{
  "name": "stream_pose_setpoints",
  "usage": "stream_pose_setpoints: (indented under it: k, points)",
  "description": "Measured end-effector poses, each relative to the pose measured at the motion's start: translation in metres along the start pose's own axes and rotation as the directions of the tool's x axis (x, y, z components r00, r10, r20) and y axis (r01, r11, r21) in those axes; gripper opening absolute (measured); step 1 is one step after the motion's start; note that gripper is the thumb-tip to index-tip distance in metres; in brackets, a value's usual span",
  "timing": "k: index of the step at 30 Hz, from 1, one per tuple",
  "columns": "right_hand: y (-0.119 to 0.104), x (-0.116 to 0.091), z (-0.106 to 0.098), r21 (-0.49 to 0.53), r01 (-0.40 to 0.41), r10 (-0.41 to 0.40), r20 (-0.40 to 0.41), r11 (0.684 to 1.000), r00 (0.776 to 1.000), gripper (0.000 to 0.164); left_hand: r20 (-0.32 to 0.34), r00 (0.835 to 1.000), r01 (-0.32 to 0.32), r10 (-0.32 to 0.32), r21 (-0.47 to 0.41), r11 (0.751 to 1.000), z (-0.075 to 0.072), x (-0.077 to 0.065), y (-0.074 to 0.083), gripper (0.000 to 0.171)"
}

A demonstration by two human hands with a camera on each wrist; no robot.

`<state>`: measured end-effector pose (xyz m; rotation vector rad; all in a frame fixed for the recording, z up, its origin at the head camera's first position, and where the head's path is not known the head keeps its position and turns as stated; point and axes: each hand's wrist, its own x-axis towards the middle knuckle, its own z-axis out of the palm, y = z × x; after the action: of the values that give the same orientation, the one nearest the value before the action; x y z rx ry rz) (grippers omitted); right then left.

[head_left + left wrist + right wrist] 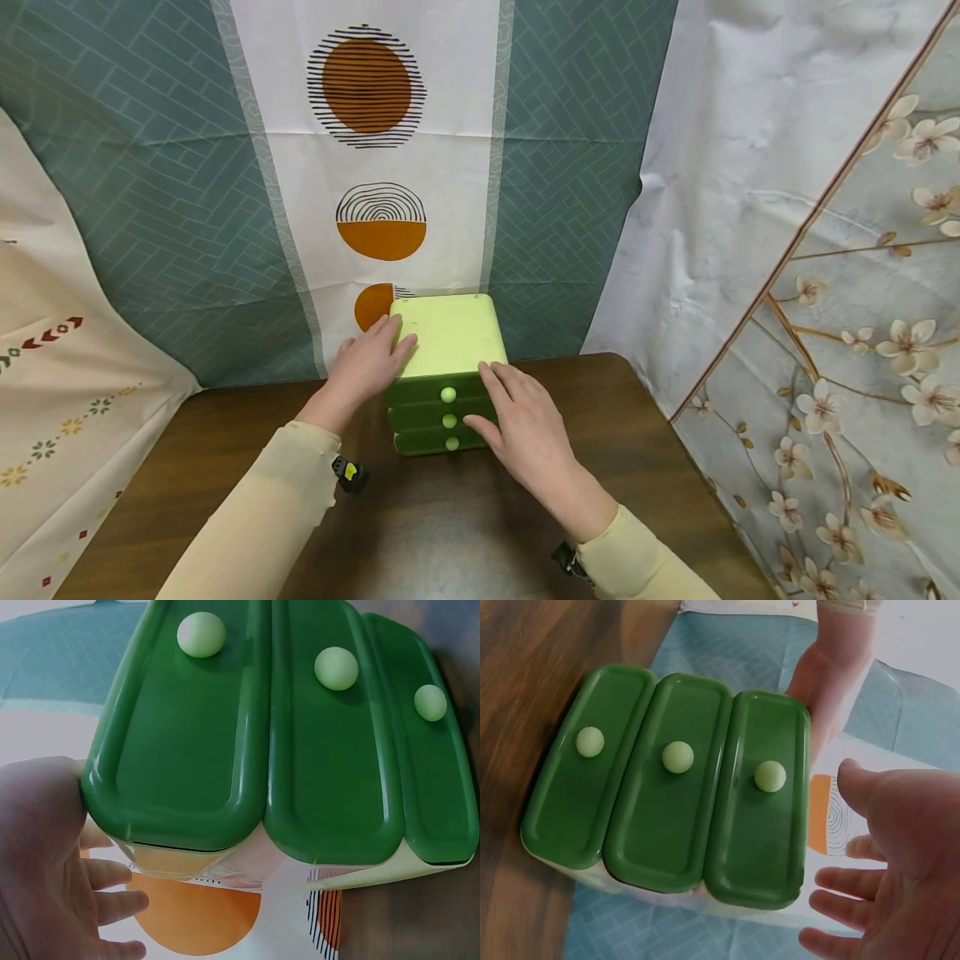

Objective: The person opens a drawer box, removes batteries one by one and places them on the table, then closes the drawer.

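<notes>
A small drawer box (pixel 450 337) with a pale green top stands on the wooden table, its three dark green drawers (pixel 187 735) facing me. Each drawer front carries a round light green knob (pixel 678 757), and all three drawers look closed. My left hand (pixel 367 362) rests at the box's upper left edge, thumb over the top and fingers loosely extended along the side. At the front right corner is my right hand (pixel 528 417), its fingers spread and relaxed. In the right wrist view a gap shows between that hand and the box.
The brown wooden table (pixel 420 533) carries the box near its back edge. Behind it hangs a patterned teal and white cloth (pixel 442 158). A flowered cloth (pixel 847 400) hangs on the right, a cream cloth (pixel 67 400) on the left.
</notes>
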<state>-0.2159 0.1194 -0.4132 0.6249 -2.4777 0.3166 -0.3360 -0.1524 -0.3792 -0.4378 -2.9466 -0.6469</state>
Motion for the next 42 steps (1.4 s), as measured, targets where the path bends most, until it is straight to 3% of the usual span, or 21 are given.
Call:
stream_pose_setpoints:
  k: [19,42]
  points:
    - [-0.017,0.006,0.012,0.014,0.012,-0.012,0.008,1.0,1.0,0.057,0.063,0.997,0.046,-0.045,-0.008,0.999,0.0,0.011,0.0,0.079]
    - [-0.015,0.019,0.037,0.067,0.056,-0.06,0.053,0.996,0.997,0.046,0.059,0.997,0.05,-0.048,-0.026,0.998,0.001,0.016,0.0,0.077]
